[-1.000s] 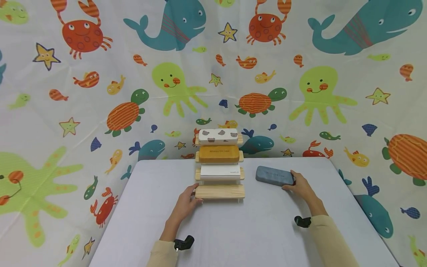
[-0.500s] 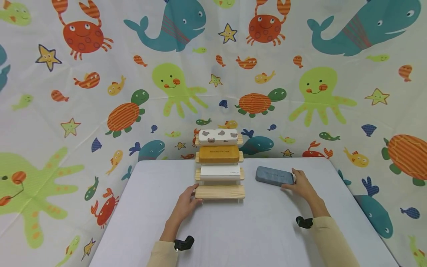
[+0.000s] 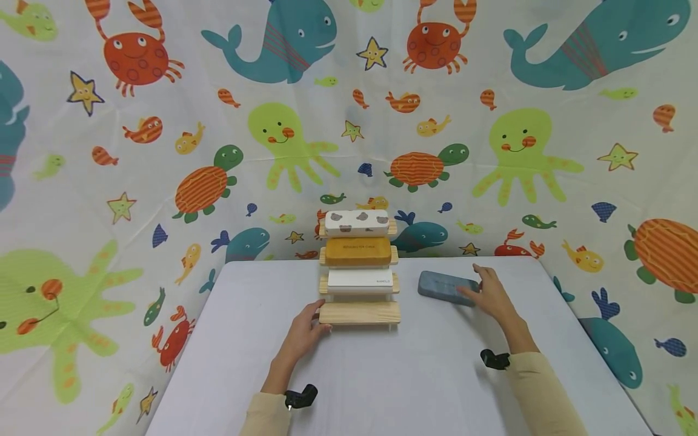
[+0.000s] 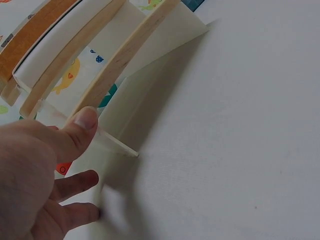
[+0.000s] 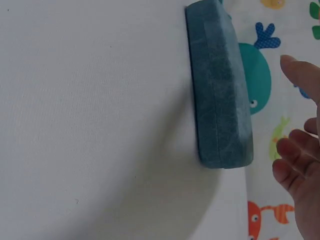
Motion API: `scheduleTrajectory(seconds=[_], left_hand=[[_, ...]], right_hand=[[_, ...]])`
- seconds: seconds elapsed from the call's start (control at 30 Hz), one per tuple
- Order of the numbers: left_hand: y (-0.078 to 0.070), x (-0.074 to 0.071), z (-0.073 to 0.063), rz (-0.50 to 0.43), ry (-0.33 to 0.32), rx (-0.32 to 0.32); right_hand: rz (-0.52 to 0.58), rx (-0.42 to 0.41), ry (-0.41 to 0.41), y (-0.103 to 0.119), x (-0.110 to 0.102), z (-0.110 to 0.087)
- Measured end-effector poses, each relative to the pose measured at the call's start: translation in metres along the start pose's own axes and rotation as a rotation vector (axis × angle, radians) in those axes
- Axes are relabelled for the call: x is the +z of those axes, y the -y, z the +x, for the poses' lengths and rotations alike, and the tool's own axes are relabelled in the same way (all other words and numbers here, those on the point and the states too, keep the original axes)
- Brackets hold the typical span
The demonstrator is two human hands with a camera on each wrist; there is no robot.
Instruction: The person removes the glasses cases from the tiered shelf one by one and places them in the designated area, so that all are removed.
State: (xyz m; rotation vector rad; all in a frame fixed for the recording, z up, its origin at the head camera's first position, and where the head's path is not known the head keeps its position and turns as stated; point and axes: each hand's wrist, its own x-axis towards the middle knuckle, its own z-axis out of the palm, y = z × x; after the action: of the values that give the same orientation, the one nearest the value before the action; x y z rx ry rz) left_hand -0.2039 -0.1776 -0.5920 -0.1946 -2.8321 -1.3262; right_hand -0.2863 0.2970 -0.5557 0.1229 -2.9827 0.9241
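Observation:
My left hand [image 3: 304, 334] grips the left end of the lowest wooden shelf [image 3: 360, 313] of a tiered display stand. In the left wrist view its thumb [image 4: 82, 125] presses the plank's end, and the index finger is mostly hidden. To the right of the stand lies a blue-grey glasses case [image 3: 440, 286], slightly angled on the table. Over the case's right end hovers my right hand [image 3: 495, 300], fingers spread. The right wrist view shows the thumb [image 5: 300, 72] apart from the case [image 5: 217, 90].
Higher tiers hold a white box [image 3: 360, 280], a mustard-yellow case [image 3: 357, 252] and a white case with brown spots [image 3: 357, 223]. The bottom shelf is bare. A white table [image 3: 425, 375] backs onto a sea-animal print cloth [image 3: 349, 200].
My right hand has let go of the glasses case's right end, its fingers spreading and lifting away. The case stays where it was. My left hand has not moved.

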Motion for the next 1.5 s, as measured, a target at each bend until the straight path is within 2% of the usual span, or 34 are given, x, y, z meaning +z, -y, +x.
scheduleTrajectory(seconds=[0.2, 0.3, 0.43, 0.6, 0.9, 1.33, 1.5], left_hand=[[-0.001, -0.001, 0.001, -0.012, 0.000, -0.007], [0.000, -0.001, 0.000, -0.004, 0.000, 0.011], [0.001, -0.001, 0.000, 0.001, -0.004, 0.026], [0.000, -0.001, 0.001, -0.016, 0.000, -0.004], [0.001, -0.001, 0.002, 0.004, -0.002, -0.002], [0.000, -0.001, 0.001, 0.002, -0.003, -0.003], [-0.001, 0.000, 0.000, 0.014, -0.010, -0.005]], right_hand=[[0.022, -0.038, -0.065, 0.009, -0.002, -0.001], [0.030, -0.054, -0.081, 0.013, -0.004, -0.001], [0.035, -0.069, -0.086, 0.020, -0.006, -0.001], [0.041, -0.085, -0.083, 0.029, -0.007, -0.002], [0.057, -0.112, -0.093, 0.042, -0.008, -0.005], [0.096, -0.219, -0.132, 0.066, -0.010, -0.010], [0.110, -0.236, -0.129, 0.077, -0.012, -0.013]])
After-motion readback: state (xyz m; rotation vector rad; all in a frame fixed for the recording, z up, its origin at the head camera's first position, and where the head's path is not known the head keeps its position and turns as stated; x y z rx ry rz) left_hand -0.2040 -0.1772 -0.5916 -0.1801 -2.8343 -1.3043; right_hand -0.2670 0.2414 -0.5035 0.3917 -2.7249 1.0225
